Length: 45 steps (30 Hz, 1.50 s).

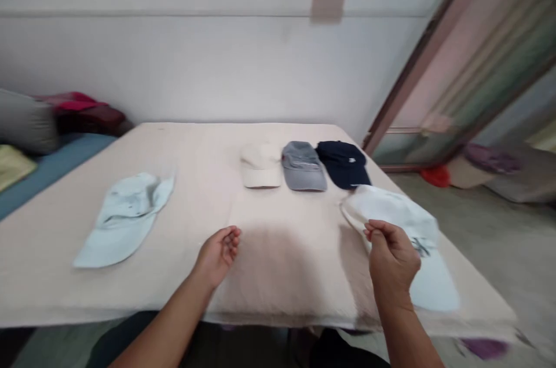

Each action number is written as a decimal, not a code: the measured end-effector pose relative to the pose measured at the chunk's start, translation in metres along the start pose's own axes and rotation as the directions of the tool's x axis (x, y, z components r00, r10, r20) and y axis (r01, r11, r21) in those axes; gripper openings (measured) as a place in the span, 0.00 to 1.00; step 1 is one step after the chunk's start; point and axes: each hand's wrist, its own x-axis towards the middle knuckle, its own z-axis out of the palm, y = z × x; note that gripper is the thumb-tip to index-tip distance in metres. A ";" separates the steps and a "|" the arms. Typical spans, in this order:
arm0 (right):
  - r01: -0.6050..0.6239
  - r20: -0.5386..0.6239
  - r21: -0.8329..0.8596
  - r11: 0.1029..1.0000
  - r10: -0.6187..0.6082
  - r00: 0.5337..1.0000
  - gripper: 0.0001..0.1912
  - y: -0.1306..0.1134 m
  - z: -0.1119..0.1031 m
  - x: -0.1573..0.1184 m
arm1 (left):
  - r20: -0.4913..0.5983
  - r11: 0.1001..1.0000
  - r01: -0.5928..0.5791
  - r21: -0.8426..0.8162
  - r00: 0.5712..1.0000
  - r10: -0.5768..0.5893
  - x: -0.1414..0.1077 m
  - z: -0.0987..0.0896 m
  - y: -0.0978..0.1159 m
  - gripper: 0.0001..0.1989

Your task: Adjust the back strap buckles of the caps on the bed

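Over the right part of the table, a white cap (pixel 434 281) with dark lettering on its front is tilted, its brim towards the front right. My right hand (pixel 393 258) is closed in a pinch at this cap's near edge and covers part of it. Loosely curled and with nothing in it, my left hand (pixel 219 255) hovers above the middle of the table near the front. A pale blue-white cap (pixel 128 211) lies to its left, brim forward. Farther back stand a cream cap (pixel 261 165), a grey cap (pixel 304 165) and a navy cap (pixel 343 164) in a row.
The table (pixel 195 153) has a pale pink cloth and meets a white wall (pixel 195 66) at the back. Cushions (pixel 26 121) and a red cloth (pixel 73 101) are at the left. A framed door (pixel 434 78) and a red object (pixel 435 176) on the floor are at the right.
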 end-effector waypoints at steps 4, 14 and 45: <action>0.020 0.322 0.041 0.999 -0.032 0.946 0.08 -0.032 0.059 -0.035 | -0.077 0.989 -0.132 -0.063 0.989 0.127 -0.001 -0.024 0.025 0.06; 0.081 0.781 0.132 0.988 -0.154 0.606 0.08 -0.085 0.156 -0.131 | -0.527 0.715 -0.699 -0.013 0.613 0.589 -0.009 -0.141 0.142 0.03; 0.389 0.905 0.106 0.915 -0.251 0.344 0.08 -0.101 0.194 -0.184 | -0.344 0.657 -0.231 0.718 0.703 0.622 -0.017 -0.222 0.165 0.27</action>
